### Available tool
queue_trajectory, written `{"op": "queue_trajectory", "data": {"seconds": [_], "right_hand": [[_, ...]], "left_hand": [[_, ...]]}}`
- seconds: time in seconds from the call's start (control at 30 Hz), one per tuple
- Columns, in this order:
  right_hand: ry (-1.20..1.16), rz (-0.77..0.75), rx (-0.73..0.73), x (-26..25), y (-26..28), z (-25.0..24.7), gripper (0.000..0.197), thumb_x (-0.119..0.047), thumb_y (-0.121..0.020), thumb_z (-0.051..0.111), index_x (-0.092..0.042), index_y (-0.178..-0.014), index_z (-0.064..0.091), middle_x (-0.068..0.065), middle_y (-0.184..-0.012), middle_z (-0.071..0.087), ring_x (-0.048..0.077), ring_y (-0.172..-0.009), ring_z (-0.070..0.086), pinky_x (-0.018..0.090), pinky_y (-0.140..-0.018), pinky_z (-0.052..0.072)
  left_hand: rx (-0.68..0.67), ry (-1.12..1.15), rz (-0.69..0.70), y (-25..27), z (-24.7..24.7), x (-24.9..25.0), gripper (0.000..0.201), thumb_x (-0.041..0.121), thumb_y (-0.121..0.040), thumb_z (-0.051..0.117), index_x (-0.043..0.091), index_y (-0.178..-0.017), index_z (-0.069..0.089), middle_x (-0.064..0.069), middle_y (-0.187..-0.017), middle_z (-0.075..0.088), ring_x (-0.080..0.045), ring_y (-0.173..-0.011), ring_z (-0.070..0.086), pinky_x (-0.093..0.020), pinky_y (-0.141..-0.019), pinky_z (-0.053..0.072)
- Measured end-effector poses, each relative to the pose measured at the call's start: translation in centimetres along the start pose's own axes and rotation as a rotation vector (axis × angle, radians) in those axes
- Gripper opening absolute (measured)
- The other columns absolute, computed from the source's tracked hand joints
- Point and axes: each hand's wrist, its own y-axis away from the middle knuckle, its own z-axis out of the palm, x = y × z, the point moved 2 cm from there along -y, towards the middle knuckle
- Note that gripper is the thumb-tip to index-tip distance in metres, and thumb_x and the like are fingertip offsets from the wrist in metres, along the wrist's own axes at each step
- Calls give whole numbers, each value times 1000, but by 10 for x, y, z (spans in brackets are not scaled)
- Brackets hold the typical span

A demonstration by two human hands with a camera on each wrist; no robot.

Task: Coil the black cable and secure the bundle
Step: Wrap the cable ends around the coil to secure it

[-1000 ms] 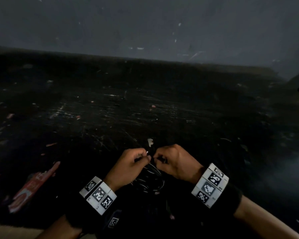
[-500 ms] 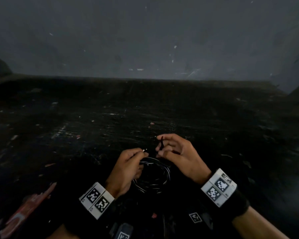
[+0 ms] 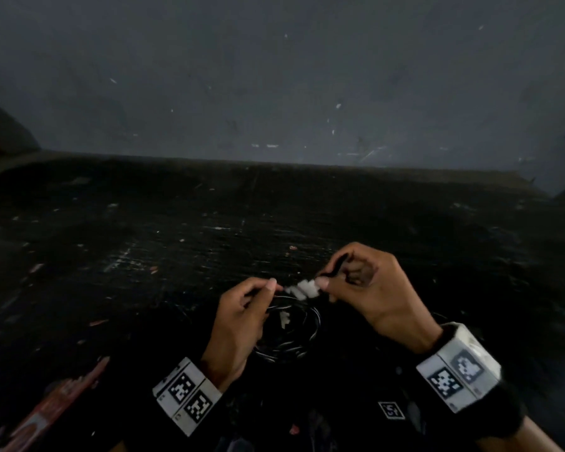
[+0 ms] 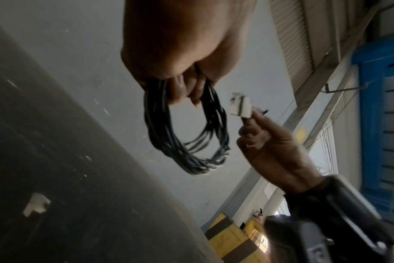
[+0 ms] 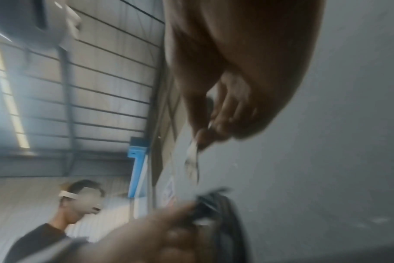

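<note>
The black cable (image 3: pixel 291 334) hangs as a coil of several loops just above the dark table (image 3: pixel 177 256). My left hand (image 3: pixel 268 288) grips the top of the coil (image 4: pixel 184 135), fingers curled round the strands. A white connector (image 3: pixel 302 288) sits between the two hands. My right hand (image 3: pixel 327 282) pinches it (image 4: pixel 241 106) at its right end. A short black strip (image 3: pixel 336 264) sticks up from the right fingers. In the blurred right wrist view the right fingertips (image 5: pixel 205 135) pinch the white piece (image 5: pixel 191 151), with the coil (image 5: pixel 225 210) below.
The table top is dark and scratched, and a grey wall (image 3: pixel 274 76) stands behind it. A red packet (image 3: pixel 46 415) lies at the front left, and a white scrap (image 4: pixel 36 204) lies on the table. Another person (image 5: pixel 74 201) stands off to the side.
Both hands have risen a little and drawn slightly apart. The white connector now shows between them, pinched by the right hand. The coil still hangs from the left hand.
</note>
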Motion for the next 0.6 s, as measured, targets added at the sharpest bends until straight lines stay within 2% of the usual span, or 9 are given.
{"op": "queue_trajectory", "data": {"seconds": [0.1,0.2,0.27,0.37,0.47,0.6], "right_hand": [[179,37,-198,-2,7,12,14,-11,-74,75,-17,-78,64,-1,-69,68,4,-59,61,18,-58,51],[525,-89,-204,12,9,24,11,-24,-76,73,-26,-79,63,-13,-70,60,0,-64,57,15,-59,46],[643,-208,-155,19,11,29,9,-24,-75,70,-26,-78,62,-16,-79,55,0,-72,54,19,-63,45],[794,-341,-60,23,12,38,13,-20,-67,71,-22,-74,60,-4,-93,56,9,-84,50,21,-66,41],[902,-445,-31,25,10,44,18,-16,-61,72,-19,-72,58,4,-103,59,16,-93,48,26,-70,40],[876,-463,1,30,8,45,20,-7,-59,71,-16,-72,59,5,-97,63,21,-79,59,32,-62,50]], "left_hand": [[41,-29,-22,-4,0,-1,28,26,-90,59,9,-71,69,7,-44,57,-1,-35,46,-14,-35,33],[75,-37,-13,-6,2,0,30,28,-89,61,12,-65,68,2,-49,60,-7,-45,53,-20,-46,40],[86,-34,-33,-6,2,-1,30,29,-88,62,12,-63,65,1,-45,52,-7,-40,45,-21,-41,34],[71,17,-97,-4,3,1,29,24,-88,62,11,-62,58,7,-38,36,-4,-31,28,-16,-34,21],[42,80,-146,-1,5,3,22,19,-89,60,9,-70,58,10,-35,34,-1,-28,28,-14,-30,21],[-13,121,-197,-1,6,5,9,16,-90,59,8,-88,59,10,-33,37,0,-25,31,-12,-28,22]]}}
